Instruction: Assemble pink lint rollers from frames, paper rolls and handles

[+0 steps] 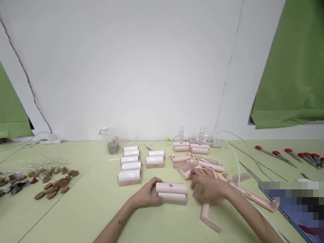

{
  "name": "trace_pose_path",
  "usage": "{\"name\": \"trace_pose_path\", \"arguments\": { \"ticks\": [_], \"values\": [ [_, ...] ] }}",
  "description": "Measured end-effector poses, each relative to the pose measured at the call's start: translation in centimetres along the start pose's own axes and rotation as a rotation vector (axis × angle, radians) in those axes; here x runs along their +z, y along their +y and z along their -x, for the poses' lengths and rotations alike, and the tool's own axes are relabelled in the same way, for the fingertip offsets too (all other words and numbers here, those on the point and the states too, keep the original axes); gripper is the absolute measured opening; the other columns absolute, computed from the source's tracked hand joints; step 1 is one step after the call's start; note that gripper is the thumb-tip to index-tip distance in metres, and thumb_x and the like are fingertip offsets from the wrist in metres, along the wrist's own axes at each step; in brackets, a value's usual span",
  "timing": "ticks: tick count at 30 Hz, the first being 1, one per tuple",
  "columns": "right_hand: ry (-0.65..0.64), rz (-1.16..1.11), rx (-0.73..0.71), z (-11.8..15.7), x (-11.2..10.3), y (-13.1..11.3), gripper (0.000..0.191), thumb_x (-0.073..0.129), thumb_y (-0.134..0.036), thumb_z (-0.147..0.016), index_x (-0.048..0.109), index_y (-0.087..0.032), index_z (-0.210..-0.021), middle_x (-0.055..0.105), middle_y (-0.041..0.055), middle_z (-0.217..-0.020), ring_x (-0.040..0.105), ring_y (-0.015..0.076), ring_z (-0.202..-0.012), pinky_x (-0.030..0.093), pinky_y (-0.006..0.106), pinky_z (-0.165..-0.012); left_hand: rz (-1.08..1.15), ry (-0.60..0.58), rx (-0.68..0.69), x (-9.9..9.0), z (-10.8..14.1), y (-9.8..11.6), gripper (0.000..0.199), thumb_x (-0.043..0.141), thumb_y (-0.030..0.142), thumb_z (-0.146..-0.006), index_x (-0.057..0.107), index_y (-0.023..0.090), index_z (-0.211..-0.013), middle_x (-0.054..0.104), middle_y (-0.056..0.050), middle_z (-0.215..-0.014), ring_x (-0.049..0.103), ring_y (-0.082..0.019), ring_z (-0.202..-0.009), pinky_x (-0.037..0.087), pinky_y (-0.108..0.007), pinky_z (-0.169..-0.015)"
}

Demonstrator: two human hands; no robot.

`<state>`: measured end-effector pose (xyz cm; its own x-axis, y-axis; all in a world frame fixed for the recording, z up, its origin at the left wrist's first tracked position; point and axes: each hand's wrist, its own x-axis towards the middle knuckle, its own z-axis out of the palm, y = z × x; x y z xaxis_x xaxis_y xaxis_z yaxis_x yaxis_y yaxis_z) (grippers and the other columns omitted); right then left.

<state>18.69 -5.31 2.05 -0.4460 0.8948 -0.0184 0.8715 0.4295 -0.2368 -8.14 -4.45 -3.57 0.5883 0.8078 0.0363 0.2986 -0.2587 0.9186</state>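
Observation:
In the head view, my left hand (148, 195) grips the left end of a pink lint roller (172, 188). It lies on the table with its white roll facing me and a round hole in its pink cover. My right hand (207, 185) is over the pile of pink plastic parts (187, 171) to the right. Its fingers are bent downward and blurred, so any hold is hidden. Just below that hand lies a bent pink piece (210, 219). Further right is a long pink cover (255, 195).
White rolls (129, 176) in clear-pink holders form two columns left of centre. Two lint rollers with upright handles (181, 136) stand near the wall. Brown wooden discs (57, 185) lie left, red-handled tools (283, 157) right. A white cable (238, 162) crosses the right side.

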Motion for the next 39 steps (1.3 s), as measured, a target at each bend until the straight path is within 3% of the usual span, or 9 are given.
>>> {"name": "trace_pose_path", "arguments": {
  "ticks": [2,4,7,9,12,16,30,36,39],
  "values": [
    [0.012,0.021,0.003,0.0,0.3,0.2,0.013,0.059,-0.018,-0.056,0.061,-0.023,-0.068,0.052,0.0057,-0.096,0.047,0.0284,-0.092,0.038,0.043,-0.075,0.000,0.000,0.007,0.0,0.0,0.0,0.044,0.061,0.016,-0.060,0.044,0.020,-0.101,0.050,0.001,-0.090,0.048,-0.015,-0.084,0.041,-0.022,-0.068],
    [0.115,-0.022,-0.043,-0.2,0.1,0.0,0.006,0.053,-0.023,-0.068,0.058,-0.023,-0.071,0.052,0.0048,-0.095,0.047,0.0255,-0.092,0.037,0.041,-0.076,-0.001,0.003,0.016,0.0,0.0,-0.1,0.044,0.061,0.016,-0.061,0.044,0.020,-0.101,0.050,0.001,-0.090,0.048,-0.015,-0.084,0.041,-0.022,-0.068],
    [0.350,-0.255,-0.060,-0.8,-1.0,-1.1,0.017,0.040,-0.036,-0.083,0.050,-0.023,-0.080,0.052,0.0033,-0.085,0.049,0.0197,-0.080,0.040,0.034,-0.070,-0.004,0.004,0.018,0.1,0.0,-0.1,0.043,0.061,0.019,-0.062,0.044,0.020,-0.102,0.050,0.001,-0.090,0.048,-0.015,-0.082,0.041,-0.022,-0.068],
    [0.427,-0.467,-0.064,-1.3,-1.5,-2.3,0.021,0.034,-0.041,-0.086,0.044,-0.023,-0.083,0.051,0.0008,-0.076,0.049,0.0163,-0.068,0.040,0.030,-0.062,-0.002,0.003,0.017,0.1,0.0,-0.1,0.044,0.062,0.020,-0.062,0.044,0.020,-0.102,0.050,0.000,-0.091,0.048,-0.016,-0.084,0.041,-0.023,-0.068],
    [0.404,-0.650,-0.137,-1.9,-1.3,-4.1,0.020,0.035,-0.041,-0.086,0.041,-0.023,-0.086,0.050,-0.0013,-0.072,0.050,0.0136,-0.064,0.039,0.025,-0.056,0.004,0.001,0.017,0.1,0.0,-0.2,0.045,0.062,0.021,-0.062,0.044,0.020,-0.103,0.051,0.000,-0.092,0.048,-0.016,-0.085,0.041,-0.024,-0.069],
    [0.429,-0.644,-0.188,-2.3,-0.2,-5.6,0.018,0.039,-0.040,-0.085,0.042,-0.022,-0.082,0.049,-0.0025,-0.071,0.049,0.0122,-0.064,0.039,0.023,-0.056,0.000,0.000,0.024,0.1,-0.1,-0.4,0.043,0.062,0.019,-0.063,0.045,0.021,-0.103,0.050,0.001,-0.092,0.049,-0.016,-0.084,0.041,-0.024,-0.070],
    [0.445,-0.608,-0.180,-2.7,-0.3,-5.4,0.017,0.040,-0.040,-0.083,0.040,-0.023,-0.082,0.047,-0.0025,-0.068,0.047,0.0126,-0.063,0.039,0.023,-0.056,0.009,-0.015,0.029,0.0,-0.3,-0.6,0.046,0.063,0.021,-0.064,0.044,0.021,-0.105,0.050,0.000,-0.096,0.048,-0.017,-0.088,0.040,-0.024,-0.074],
    [0.357,-0.542,-0.149,-2.6,-1.1,-5.9,0.016,0.045,-0.037,-0.080,0.039,-0.023,-0.075,0.049,-0.0048,-0.063,0.047,0.0118,-0.057,0.035,0.022,-0.051,0.012,-0.014,0.019,0.1,-0.1,-0.5,0.048,0.064,0.027,-0.065,0.043,0.020,-0.107,0.051,-0.002,-0.099,0.048,-0.018,-0.091,0.040,-0.026,-0.076],
    [0.326,-0.475,-0.142,-2.7,-1.0,-6.4,0.016,0.047,-0.033,-0.079,0.037,-0.023,-0.072,0.047,-0.0062,-0.058,0.045,0.0111,-0.053,0.032,0.021,-0.047,-0.034,0.054,0.043,0.4,0.1,-0.5,0.048,0.064,0.030,-0.065,0.043,0.021,-0.108,0.050,-0.003,-0.104,0.048,-0.020,-0.094,0.039,-0.028,-0.080]
  ]
}}
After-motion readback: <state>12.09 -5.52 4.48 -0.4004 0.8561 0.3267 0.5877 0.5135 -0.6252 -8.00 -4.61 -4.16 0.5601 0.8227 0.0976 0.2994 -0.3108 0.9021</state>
